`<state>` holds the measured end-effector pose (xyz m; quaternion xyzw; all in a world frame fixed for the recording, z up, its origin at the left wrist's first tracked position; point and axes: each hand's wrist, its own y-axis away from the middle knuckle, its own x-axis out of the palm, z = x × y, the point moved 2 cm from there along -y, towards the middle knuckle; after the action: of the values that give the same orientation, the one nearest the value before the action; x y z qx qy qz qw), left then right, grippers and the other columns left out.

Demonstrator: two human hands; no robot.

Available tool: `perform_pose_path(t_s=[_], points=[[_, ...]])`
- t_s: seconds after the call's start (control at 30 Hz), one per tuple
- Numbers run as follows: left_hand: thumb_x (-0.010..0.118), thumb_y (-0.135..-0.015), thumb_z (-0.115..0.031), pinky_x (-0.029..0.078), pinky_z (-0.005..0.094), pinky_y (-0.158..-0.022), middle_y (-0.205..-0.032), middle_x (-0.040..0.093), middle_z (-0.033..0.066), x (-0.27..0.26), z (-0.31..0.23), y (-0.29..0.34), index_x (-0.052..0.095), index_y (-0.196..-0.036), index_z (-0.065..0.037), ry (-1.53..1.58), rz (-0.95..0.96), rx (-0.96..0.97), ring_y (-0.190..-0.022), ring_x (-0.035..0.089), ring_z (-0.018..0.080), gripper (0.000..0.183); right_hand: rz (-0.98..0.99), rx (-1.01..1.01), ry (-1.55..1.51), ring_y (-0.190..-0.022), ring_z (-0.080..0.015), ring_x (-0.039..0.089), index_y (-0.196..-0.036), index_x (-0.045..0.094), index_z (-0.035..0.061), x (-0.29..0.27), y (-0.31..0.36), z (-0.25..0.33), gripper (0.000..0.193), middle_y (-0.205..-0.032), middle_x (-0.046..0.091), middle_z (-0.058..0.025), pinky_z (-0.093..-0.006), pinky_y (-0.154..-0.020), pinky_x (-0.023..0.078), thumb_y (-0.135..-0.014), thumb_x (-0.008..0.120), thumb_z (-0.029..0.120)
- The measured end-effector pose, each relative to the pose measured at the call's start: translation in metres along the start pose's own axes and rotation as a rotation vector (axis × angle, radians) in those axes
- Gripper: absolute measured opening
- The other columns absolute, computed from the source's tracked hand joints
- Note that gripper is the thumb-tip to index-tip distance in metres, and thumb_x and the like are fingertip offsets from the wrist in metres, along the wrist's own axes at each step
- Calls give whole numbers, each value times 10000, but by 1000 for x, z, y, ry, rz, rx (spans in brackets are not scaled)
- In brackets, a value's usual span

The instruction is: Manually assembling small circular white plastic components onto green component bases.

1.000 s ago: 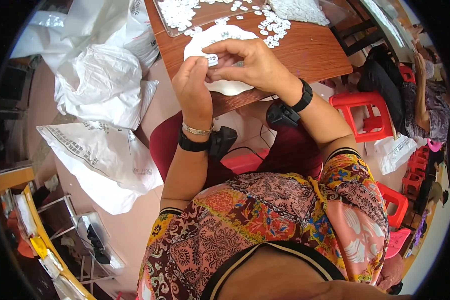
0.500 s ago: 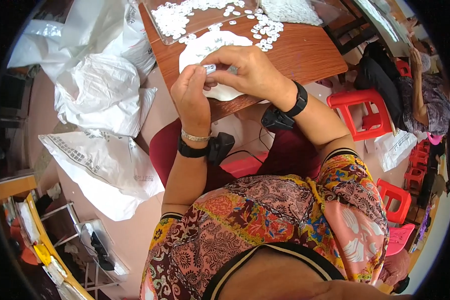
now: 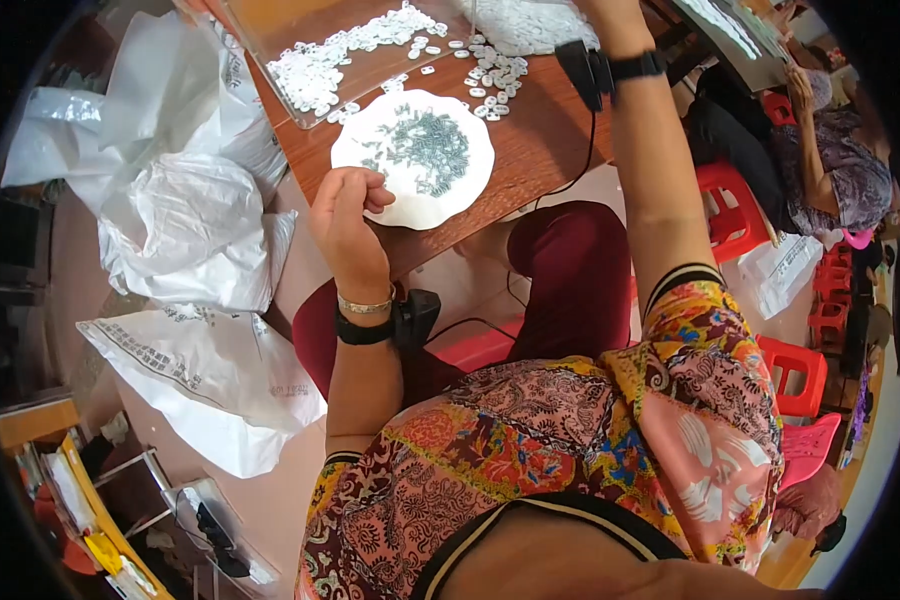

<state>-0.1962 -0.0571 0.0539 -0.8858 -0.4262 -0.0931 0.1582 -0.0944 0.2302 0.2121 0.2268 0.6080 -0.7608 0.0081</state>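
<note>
My left hand [image 3: 348, 208] is closed at the near left rim of a white scalloped plate [image 3: 478, 165], its fingers curled together. What the fingers hold, if anything, is hidden. Small grey, rod-like pieces [image 3: 430, 150] lie scattered and heaped on the plate. My right forearm [image 3: 645, 150] stretches far forward past the table's right side. Only the base of my right hand [image 3: 615, 15] shows at the top edge; its fingers are out of the picture. Beyond the plate lie many small white oval pieces with holes [image 3: 310, 80], some loose on the wood [image 3: 495, 75].
A clear tray [image 3: 270, 75] holds white pieces on the brown table [image 3: 550, 125]. Beside it lies a clear bag of white pieces [image 3: 535, 28]. White sacks [image 3: 190, 230] stand on the floor at left. Red stools [image 3: 725, 210] and another person [image 3: 835, 165] are at right.
My hands have parted. My right hand has left the small white piece's place over the plate and reached to the top edge. My left hand has lowered slightly, uncovering the plate.
</note>
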Motion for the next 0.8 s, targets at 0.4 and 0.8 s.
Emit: perform_pose_path(t_s=[0.4,0.8], points=[[501,-872,-161,369,231,-608,-678,568,45,-4,6,-2,601,-783,17,27,23,-13,-642,514,101,224,788,298,-144,-653,-164,617,-899,693,37,71,126,-35,217,-725,668,-97,-312,-641,486,-788,693,223],[502,-868,-170,370,228,-603,-661,563,38,3,6,0,608,-764,17,-31,33,-48,-627,505,96,239,888,90,157,-766,-284,646,-928,713,120,93,142,-19,194,-810,681,-116,-387,-716,495,-772,654,216]])
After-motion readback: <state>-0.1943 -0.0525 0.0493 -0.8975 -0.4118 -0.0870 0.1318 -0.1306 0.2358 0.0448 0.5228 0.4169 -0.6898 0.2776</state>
